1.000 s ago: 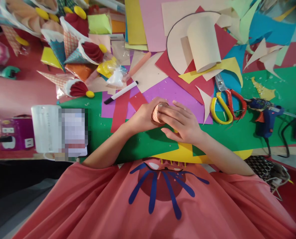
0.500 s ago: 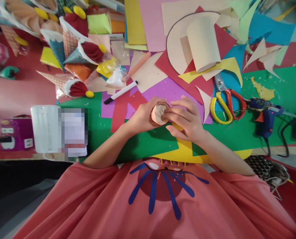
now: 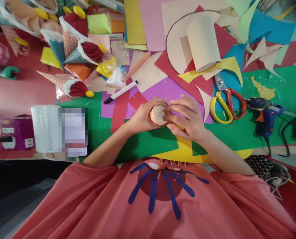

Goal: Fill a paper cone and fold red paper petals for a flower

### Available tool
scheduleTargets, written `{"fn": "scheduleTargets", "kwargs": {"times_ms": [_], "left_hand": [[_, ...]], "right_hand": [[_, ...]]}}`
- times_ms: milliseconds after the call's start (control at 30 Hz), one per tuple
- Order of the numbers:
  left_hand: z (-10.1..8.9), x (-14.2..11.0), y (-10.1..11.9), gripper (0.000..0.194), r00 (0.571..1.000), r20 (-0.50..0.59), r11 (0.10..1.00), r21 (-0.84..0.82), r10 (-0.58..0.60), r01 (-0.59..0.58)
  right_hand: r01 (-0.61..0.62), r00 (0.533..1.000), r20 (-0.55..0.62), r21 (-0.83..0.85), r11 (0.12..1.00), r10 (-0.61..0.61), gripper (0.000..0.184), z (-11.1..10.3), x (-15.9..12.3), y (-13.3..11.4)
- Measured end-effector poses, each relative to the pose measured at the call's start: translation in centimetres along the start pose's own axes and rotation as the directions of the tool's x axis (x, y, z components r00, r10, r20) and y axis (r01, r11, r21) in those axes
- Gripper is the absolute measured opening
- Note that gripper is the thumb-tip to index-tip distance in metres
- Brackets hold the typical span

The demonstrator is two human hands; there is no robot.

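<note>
My left hand [image 3: 143, 116] is wrapped round a small paper cone [image 3: 158, 114] with a checked pink outside and a beige folded inside, its open mouth turned toward me. My right hand [image 3: 185, 118] has curled fingers, and its fingertips pinch the cone's rim and folded beige filling from the right. Both hands hover over the green sheet [image 3: 143, 142] and purple paper [image 3: 172, 91] in the middle of the table. A yellow sheet [image 3: 185, 151] lies under my right wrist.
Scissors [image 3: 225, 103] with yellow and red handles and a blue glue gun [image 3: 264, 114] lie to the right. A black marker [image 3: 120, 92] lies to the upper left, near several finished paper cones [image 3: 75, 53]. A beige paper roll [image 3: 204, 41] stands behind, and a white cup [image 3: 45, 129] at the left.
My right hand's fingers went from lying flat over the cone's mouth to curling and pinching its rim. The cone's beige inside has turned into view. My left hand stays put.
</note>
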State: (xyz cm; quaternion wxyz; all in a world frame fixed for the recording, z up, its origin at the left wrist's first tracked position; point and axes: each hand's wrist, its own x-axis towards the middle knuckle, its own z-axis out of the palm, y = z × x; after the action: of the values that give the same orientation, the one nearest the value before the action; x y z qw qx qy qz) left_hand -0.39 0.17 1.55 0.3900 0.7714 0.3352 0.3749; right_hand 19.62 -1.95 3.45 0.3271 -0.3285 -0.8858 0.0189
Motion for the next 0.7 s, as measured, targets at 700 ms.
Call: {"fn": "scheduleTargets", "kwargs": {"times_ms": [700], "left_hand": [[0.7,-0.2,-0.5,0.048,0.997,-0.019,0.987,0.139,0.08,-0.077]], "right_hand": [[-0.175,0.983,-0.045,0.07,0.982,0.178,0.024,0.3,0.2,-1.3]]}}
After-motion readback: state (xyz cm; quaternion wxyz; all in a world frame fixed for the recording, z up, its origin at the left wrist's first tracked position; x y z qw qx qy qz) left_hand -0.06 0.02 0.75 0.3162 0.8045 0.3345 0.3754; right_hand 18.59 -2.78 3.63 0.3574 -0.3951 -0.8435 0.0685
